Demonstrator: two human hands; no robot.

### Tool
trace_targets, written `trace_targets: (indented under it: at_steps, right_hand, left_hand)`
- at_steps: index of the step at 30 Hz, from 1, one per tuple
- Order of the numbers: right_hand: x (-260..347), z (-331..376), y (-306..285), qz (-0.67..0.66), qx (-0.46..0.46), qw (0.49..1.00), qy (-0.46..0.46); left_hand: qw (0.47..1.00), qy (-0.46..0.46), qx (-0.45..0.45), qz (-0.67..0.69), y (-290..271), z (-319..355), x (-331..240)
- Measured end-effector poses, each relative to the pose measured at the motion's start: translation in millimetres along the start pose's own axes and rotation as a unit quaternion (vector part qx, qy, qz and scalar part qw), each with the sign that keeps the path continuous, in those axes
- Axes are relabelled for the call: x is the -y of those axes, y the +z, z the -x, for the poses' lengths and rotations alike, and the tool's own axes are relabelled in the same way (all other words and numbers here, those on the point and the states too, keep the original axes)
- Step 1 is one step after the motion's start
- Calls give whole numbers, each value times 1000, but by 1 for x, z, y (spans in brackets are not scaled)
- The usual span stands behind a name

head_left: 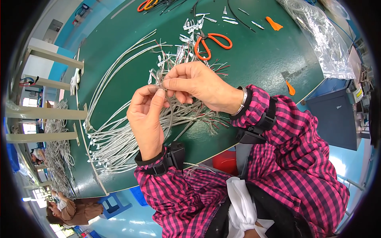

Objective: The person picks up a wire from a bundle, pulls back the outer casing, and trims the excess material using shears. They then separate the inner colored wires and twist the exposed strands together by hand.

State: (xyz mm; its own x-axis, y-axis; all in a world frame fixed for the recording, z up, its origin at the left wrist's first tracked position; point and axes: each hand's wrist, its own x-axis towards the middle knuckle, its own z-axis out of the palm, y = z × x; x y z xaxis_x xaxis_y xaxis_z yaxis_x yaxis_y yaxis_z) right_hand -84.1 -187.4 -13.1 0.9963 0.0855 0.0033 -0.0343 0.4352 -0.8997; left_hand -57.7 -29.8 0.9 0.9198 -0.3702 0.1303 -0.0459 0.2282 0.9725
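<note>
Both my hands meet over the middle of the green table (254, 75), pinching the frayed end of a grey braided cable (159, 77). My left hand (147, 115) grips it between thumb and forefinger. Close against it, my right hand (200, 85) pinches the loose strands with thumb and bent fingers. Beneath them lies a large bundle of grey cables (119, 139), many with stripped ends showing fine wires. Just beyond my right hand rest orange-handled cutters (209, 44). Scraps of silver foil (192, 27) are scattered beside the cutters.
Orange pieces (274, 23) lie toward the right of the table, and a clear plastic bag (321, 39) hangs over its right edge. More cables (59, 146) are heaped at the left. A person (71, 208) is by a blue stool (115, 206) at lower left.
</note>
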Motion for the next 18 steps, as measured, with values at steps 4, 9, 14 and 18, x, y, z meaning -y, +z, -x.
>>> trace_targets:
  at_steps: [4, 9, 14, 18]
  right_hand:
    - [-1, 0, 0, -19, 9, 1000, 4]
    - [0, -1, 0, -19, 11, 1000, 14]
    - [1, 0, -2, -13, 16, 1000, 20]
    - [1, -1, 2, -32, -3, 999, 14]
  left_hand:
    - [1000, -15, 8, 23, -4, -2, 2]
    - [999, -22, 14, 35, -4, -2, 1]
    - [999, -4, 17, 38, -2, -2, 2]
    - [999, 13, -3, 31, -3, -1, 1]
